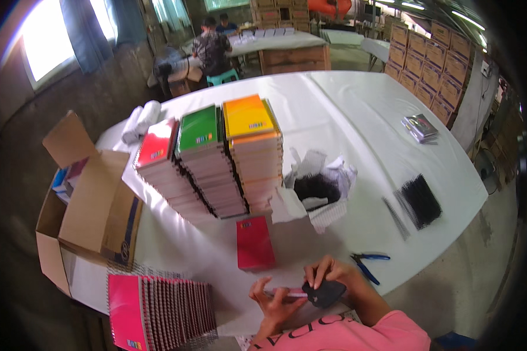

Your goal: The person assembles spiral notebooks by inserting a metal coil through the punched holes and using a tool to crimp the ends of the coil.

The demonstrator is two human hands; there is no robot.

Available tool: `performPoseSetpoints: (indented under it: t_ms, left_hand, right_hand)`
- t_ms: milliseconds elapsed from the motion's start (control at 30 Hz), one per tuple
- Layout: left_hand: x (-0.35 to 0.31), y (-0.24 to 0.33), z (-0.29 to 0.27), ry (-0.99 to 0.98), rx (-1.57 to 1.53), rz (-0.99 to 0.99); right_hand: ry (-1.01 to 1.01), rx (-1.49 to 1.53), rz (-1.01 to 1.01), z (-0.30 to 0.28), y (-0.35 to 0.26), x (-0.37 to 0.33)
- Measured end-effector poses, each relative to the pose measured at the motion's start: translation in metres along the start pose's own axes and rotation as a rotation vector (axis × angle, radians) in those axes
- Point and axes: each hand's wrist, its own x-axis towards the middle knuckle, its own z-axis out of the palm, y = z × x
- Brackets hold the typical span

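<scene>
Close to the table's near edge, my left hand grips a thin pink-edged notebook, seen nearly edge-on. My right hand has its fingers closed on a dark grey flat piece at the notebook's right end; its kind is unclear, and a small light spot shows on it. Just beyond my left hand lies a short stack of red notebooks. Blue-handled cutting pliers rest open to the right of my right hand. Farther right are black wire binding coils.
Tall stacks of red, green and orange spiral notebooks stand ahead. Pink spiral notebooks stand in a row at near left, beside an open carton. Crumpled paper holds black coils. People sit at a far table.
</scene>
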Motion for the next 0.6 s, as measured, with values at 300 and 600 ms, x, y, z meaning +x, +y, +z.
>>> performPoseSetpoints:
  t_ms: [300,600]
  left_hand:
    - [0.009,0.006,-0.006,-0.012,-0.043,-0.042]
    - [0.008,0.005,-0.004,-0.016,-0.07,-0.051]
  right_hand:
    - [0.11,0.094,-0.044,0.015,-0.002,0.002]
    - [0.084,0.003,-0.01,0.01,-0.004,-0.001]
